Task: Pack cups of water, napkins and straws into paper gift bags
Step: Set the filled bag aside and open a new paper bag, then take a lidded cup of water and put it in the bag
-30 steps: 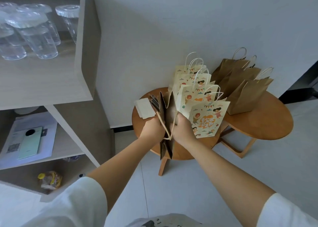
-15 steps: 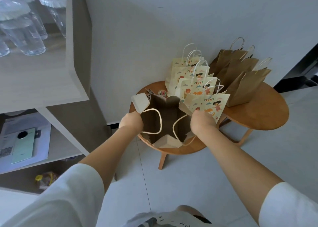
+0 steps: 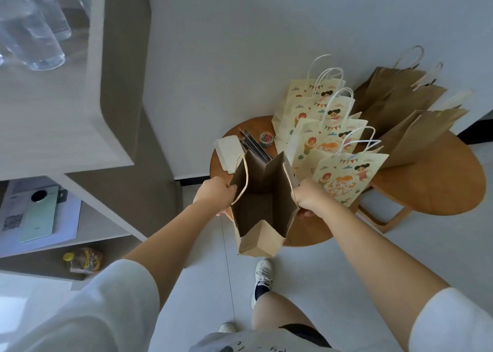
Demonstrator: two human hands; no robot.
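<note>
I hold a brown paper gift bag [image 3: 262, 205] open over the near edge of the round wooden table [image 3: 440, 189]. My left hand [image 3: 213, 197] grips the bag's left rim and my right hand [image 3: 309, 199] grips its right rim, pulling the mouth wide. The inside of the bag looks empty. A stack of white napkins [image 3: 226, 151] lies on the table just behind the bag, with dark straws [image 3: 253, 145] beside it. Clear lidded cups of water [image 3: 32, 37] stand on the upper shelf at top left.
Several printed gift bags [image 3: 328, 138] and three brown bags [image 3: 405, 111] stand on the table against the wall. A small round tin [image 3: 266, 139] sits by the straws. The shelf unit [image 3: 106, 111] at left holds papers and a phone box; a snack packet [image 3: 84, 261] lies below.
The folded bag has been pulled open: my hands moved apart, each taking one rim. The view has tilted down and closer, and the bag now hangs lower over the table's edge.
</note>
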